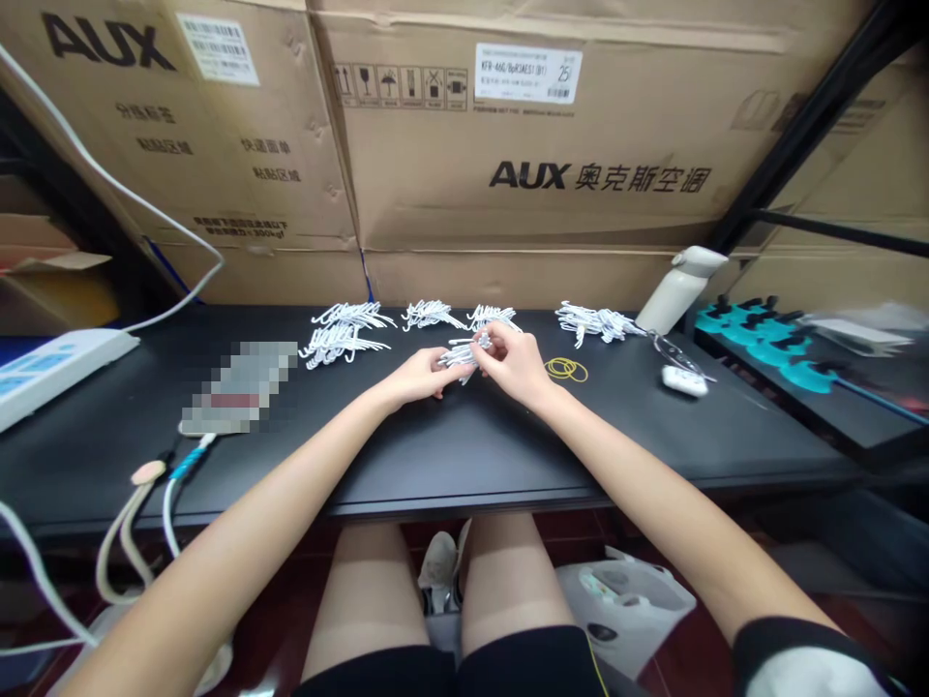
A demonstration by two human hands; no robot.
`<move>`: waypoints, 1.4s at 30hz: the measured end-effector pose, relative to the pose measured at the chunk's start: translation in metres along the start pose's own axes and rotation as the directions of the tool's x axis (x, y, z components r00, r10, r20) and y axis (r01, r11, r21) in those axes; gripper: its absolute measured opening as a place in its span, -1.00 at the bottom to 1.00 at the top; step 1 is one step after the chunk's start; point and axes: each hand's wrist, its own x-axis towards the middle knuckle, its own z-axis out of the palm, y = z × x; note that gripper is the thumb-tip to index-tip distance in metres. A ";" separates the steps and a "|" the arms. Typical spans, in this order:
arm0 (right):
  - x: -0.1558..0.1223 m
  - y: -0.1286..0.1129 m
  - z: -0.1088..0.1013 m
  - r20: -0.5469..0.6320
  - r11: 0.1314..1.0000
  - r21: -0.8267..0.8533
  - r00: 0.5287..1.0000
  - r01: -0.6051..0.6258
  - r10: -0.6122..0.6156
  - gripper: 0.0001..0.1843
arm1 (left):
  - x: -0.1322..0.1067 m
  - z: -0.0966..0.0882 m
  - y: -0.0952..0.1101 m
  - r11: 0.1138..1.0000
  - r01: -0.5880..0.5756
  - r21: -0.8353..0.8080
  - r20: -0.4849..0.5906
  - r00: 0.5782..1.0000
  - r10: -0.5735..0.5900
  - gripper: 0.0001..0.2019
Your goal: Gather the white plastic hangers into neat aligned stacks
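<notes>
A small bundle of white wire hooks (457, 354) is held above the dark table, between both hands. My left hand (419, 376) is closed around its left side, with the thumb along it. From the right, my right hand (513, 363) pinches the upper end of the same bundle. Just behind my hands lies a pile of white hooks (492, 317), partly hidden. More piles rest along the back: a hook pile (430, 314), a double pile at left (344, 334) and another hook pile (593, 322) at right. Yellow rubber bands (566, 369) lie beside my right hand.
Large cardboard boxes (435, 208) stand behind the table (464, 455). A pale bottle (680, 288), glasses (678, 356) and a white case (684, 380) sit at right. At left are a blurred-out phone-like device (239, 392) with a cable and a power strip (62, 368).
</notes>
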 end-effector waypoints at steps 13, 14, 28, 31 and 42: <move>-0.001 -0.001 0.003 -0.032 0.996 0.091 0.999 0.006 -0.003 -0.73 | -0.001 -0.001 0.004 0.999 0.032 0.006 -0.002 0.999 -0.032 -0.63; -0.001 -0.002 0.003 -0.034 0.994 0.110 0.999 0.003 0.001 -0.70 | -0.001 -0.001 0.004 0.999 0.034 0.006 0.001 0.999 -0.034 -0.63; 0.001 0.006 0.007 -0.120 0.972 0.233 0.993 0.013 0.015 -0.62 | -0.004 -0.003 0.008 0.998 0.030 0.049 0.077 0.996 -0.033 -0.53; 0.002 0.009 0.009 -0.148 0.966 0.258 0.988 0.007 0.032 -0.60 | -0.005 -0.003 0.008 0.998 0.034 0.059 0.081 0.996 -0.039 -0.49; 0.000 0.009 0.012 -0.150 0.963 0.255 0.987 0.087 -0.050 -0.59 | -0.008 -0.002 0.015 0.998 0.018 0.065 0.107 0.994 -0.025 -0.60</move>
